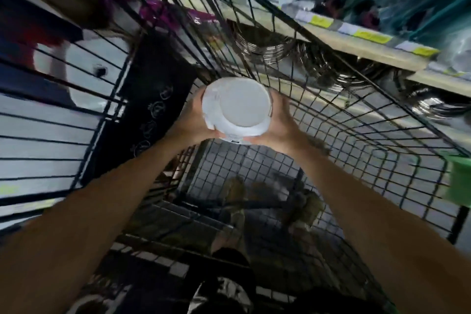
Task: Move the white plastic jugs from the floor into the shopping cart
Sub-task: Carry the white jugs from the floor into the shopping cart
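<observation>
Both left hand and right hand curl fingers round a smooth white jug over the wire-mesh cart.

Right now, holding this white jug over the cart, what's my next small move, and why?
Probably lower the white jug straight down onto the wire floor of the cart, then release. The left hand and right hand grip its sides, and it hangs unsupported above the mesh.
</observation>
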`<state>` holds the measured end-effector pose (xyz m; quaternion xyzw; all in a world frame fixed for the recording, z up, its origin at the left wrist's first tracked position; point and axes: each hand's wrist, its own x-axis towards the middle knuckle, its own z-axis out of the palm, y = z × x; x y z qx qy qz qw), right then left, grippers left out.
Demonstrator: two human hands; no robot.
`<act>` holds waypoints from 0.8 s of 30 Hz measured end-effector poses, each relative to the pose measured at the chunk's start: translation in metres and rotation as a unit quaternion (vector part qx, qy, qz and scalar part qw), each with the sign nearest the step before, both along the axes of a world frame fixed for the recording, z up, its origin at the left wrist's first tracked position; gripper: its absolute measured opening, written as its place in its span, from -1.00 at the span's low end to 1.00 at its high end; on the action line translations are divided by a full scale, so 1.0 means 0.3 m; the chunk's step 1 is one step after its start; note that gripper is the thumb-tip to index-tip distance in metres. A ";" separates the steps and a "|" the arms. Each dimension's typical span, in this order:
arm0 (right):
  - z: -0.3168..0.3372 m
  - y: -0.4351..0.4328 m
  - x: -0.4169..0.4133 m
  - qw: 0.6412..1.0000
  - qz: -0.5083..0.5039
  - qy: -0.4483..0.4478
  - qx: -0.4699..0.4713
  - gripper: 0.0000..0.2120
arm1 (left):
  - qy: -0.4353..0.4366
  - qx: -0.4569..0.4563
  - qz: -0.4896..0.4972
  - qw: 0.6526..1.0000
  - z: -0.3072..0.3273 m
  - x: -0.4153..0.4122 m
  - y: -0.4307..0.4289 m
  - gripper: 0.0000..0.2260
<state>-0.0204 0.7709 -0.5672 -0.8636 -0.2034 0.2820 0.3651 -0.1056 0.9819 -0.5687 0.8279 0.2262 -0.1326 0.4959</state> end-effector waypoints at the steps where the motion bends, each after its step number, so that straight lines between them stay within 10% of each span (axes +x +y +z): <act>1: -0.036 0.012 0.006 1.000 -0.005 -0.023 0.000 0.17 | 0.002 0.015 0.001 1.000 -0.035 0.014 0.011 -0.06; 24: -0.151 0.117 0.130 0.995 -0.001 -0.103 0.015 0.17 | -0.048 0.129 -0.012 0.990 -0.148 0.114 0.092 0.01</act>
